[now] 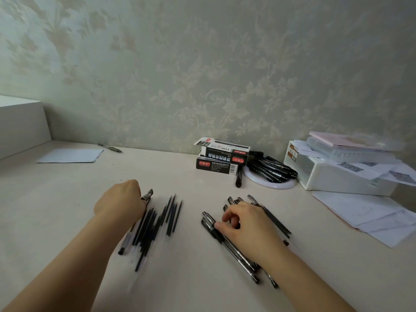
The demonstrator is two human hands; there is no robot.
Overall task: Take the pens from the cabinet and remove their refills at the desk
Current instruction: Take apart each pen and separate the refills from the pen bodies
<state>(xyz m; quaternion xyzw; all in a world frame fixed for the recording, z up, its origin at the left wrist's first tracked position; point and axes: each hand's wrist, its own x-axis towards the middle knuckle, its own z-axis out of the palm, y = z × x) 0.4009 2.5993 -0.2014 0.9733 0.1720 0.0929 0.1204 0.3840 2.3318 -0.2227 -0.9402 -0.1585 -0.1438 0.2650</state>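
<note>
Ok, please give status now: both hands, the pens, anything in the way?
Left hand grips one pen over loose refills. Right hand rests on pens, fingers curled. Nothing blocking.

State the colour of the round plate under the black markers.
White round plate, clearest in the head view.

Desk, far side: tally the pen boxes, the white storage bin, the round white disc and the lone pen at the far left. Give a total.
Pen boxes: 2, upper box stacked on lower box
White storage bin: 1
Round white disc: 1
Lone pen: 1
Total: 5
</note>
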